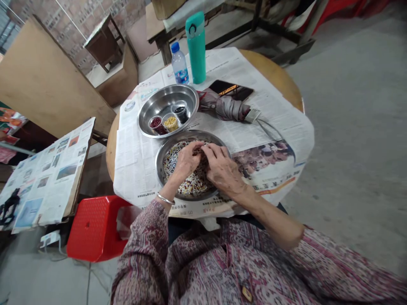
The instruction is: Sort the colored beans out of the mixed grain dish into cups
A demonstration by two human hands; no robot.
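Observation:
A steel bowl [160, 157] full of mixed beans [190, 184], white, dark and red, sits on the newspaper-covered round table in front of me. My left hand [186, 161] rests in the beans with its fingers curled. My right hand [222, 167] lies beside it, fingers bent down into the beans; both hands meet over the far middle of the bowl. What the fingertips pinch is hidden. Behind it stands a second steel bowl [152, 106] holding three small cups: red beans [155, 123], yellow beans [171, 122] and black beans [181, 112].
A teal flask [196, 46] and a water bottle [179, 63] stand at the table's far side. A folded grey umbrella [224, 108] and a dark phone [230, 90] lie to the right. A red plastic stool [92, 228] and a newspaper-covered board [47, 173] are at my left.

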